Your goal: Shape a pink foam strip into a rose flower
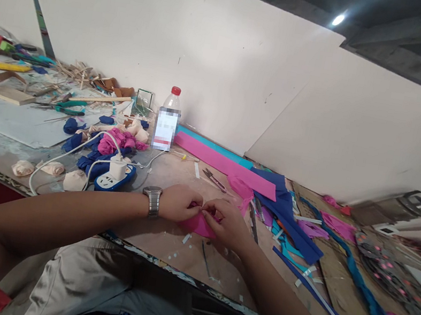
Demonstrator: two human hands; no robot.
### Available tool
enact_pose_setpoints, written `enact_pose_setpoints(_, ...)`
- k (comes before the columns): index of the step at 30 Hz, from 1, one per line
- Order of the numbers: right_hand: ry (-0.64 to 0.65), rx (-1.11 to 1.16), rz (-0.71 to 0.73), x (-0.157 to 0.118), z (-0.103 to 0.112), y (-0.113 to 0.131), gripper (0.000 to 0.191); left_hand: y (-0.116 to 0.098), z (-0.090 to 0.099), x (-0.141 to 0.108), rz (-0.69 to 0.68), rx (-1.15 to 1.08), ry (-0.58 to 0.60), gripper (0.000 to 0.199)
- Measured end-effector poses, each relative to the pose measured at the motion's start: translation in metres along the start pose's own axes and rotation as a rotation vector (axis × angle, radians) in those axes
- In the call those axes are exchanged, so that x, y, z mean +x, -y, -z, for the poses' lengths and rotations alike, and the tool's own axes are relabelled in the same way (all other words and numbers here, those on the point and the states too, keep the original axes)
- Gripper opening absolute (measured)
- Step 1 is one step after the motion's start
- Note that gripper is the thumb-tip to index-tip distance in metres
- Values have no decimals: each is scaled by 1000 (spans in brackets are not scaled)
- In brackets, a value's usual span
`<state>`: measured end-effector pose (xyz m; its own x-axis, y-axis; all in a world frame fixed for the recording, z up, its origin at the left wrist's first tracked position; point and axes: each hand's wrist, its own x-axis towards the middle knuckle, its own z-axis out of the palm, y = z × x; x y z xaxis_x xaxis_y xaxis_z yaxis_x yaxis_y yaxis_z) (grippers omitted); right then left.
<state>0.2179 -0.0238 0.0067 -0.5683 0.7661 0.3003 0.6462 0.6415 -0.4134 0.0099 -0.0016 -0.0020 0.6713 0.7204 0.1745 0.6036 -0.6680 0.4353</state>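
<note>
Close together over the table, my left hand point(181, 203) and my right hand point(223, 222) pinch a piece of pink crepe paper point(200, 226) between thumbs and fingertips. The paper spreads below the fingers towards me; its upper edge is mostly hidden by them. A metal watch is on my left wrist. Beyond my hands lie thread snips point(214, 180) and a long pink paper strip point(229, 166). A crumpled pink piece point(240, 191) rests just past my right hand.
A white-and-blue power strip point(115, 177) with a plug and cables stands left, beside blue, pink and cream paper rolls point(123, 142). A red-capped bottle point(168, 120) stands at the back. Blue paper point(297, 221) and scraps lie right. A white board point(211, 60) rises behind.
</note>
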Motion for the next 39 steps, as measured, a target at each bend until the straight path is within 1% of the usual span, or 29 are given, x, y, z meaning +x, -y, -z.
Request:
enact_pose_setpoints(9,6,-5,-4,-1,0,-1,9,2,-3,1,-26,2,-9,28)
enact_pose_setpoints(19,19,-14,-21,0,-2,-3,9,0,1,0,-4,1,-5,30)
enact_pose_setpoints(25,37,20,-40,2,0,1,16,3,-1,0,-36,-3,-50,32)
enact_pose_setpoints(31,50,23,-59,0,0,3,18,5,-2,0,-63,56,-88,31)
enact_pose_setpoints(39,34,41,-87,3,0,3,15,6,-3,2,-33,69,-78,32)
